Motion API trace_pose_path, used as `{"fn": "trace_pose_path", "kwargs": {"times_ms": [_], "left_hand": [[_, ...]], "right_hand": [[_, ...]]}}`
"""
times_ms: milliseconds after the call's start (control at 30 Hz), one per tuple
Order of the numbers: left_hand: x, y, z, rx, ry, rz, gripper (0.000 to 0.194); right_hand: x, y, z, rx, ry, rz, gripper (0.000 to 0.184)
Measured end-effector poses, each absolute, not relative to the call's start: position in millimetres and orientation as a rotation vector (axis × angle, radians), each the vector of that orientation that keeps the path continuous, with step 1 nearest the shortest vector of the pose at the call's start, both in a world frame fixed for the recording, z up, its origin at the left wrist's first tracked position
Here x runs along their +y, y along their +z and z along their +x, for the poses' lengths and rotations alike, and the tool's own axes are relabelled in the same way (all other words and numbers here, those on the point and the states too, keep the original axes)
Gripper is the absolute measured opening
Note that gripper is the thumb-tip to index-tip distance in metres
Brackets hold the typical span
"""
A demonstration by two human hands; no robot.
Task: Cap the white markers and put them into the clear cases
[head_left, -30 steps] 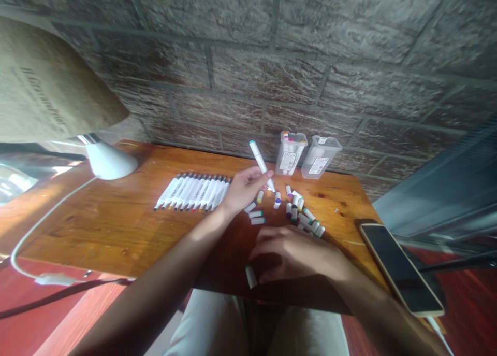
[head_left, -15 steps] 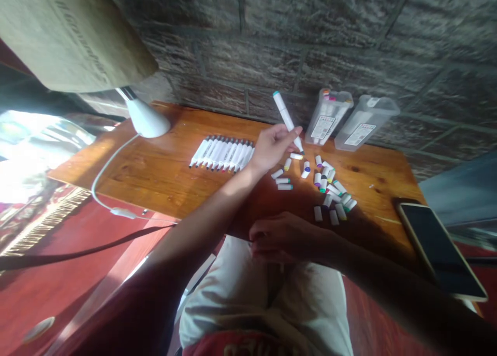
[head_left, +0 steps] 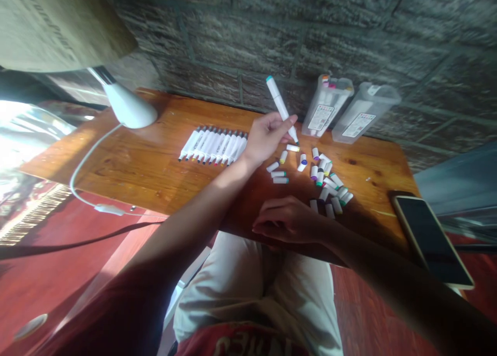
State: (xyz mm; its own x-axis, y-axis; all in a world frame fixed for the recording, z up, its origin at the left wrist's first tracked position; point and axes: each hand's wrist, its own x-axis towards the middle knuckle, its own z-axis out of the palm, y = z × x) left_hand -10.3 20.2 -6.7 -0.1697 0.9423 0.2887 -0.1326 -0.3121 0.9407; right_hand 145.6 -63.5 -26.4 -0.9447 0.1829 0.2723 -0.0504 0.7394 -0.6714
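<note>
My left hand (head_left: 267,138) pinches a white marker (head_left: 280,104) with a teal end pointing up. The marker's dark, uncapped tip slants down just above a white cap lying on the table. To the left of this hand, several white markers (head_left: 212,146) lie side by side in a row, dark tips toward me. Loose caps (head_left: 320,174) with coloured ends are scattered to the right. My right hand (head_left: 285,220) rests near the table's front edge, below the caps, fingers loosely bent and apart, with no object visible in it.
Two clear plastic cases (head_left: 367,112) stand by the brick wall; the left one contains some markers. A phone (head_left: 433,242) lies at the table's right edge. At the left stands a lamp (head_left: 130,107) with a white cord trailing over the wooden table (head_left: 155,174).
The view has shifted slightly. My right hand has moved up a little onto the table's front edge, and its fingers look straighter. My left hand keeps holding the marker over the caps.
</note>
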Motion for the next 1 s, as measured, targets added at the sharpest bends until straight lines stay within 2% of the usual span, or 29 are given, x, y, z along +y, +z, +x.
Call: {"fn": "trace_pose_path", "kwargs": {"times_ms": [333, 633, 767, 900, 1000], "left_hand": [[19.6, -9.6, -9.3, 1.041, 1.610, 1.257, 0.038], [17.0, -6.2, -9.8, 1.067, 1.612, 1.282, 0.033], [17.7, -6.6, -10.6, 1.062, 1.617, 1.264, 0.033], [18.9, -8.5, -11.5, 1.059, 1.619, 1.264, 0.033], [18.3, -8.5, -11.1, 1.062, 1.607, 1.258, 0.034]], "right_hand": [[-53.7, -11.9, 153.3, -2.572, 0.805, -0.272, 0.025], [-23.4, -1.9, 166.6, -2.232, 0.473, -0.626, 0.014], [-14.1, -10.4, 169.3, -2.313, 0.464, -0.623, 0.009], [-13.0, -21.7, 168.7, -2.521, 0.437, -0.649, 0.021], [-16.1, -26.0, 165.7, -2.613, 0.399, -0.735, 0.022]]}}
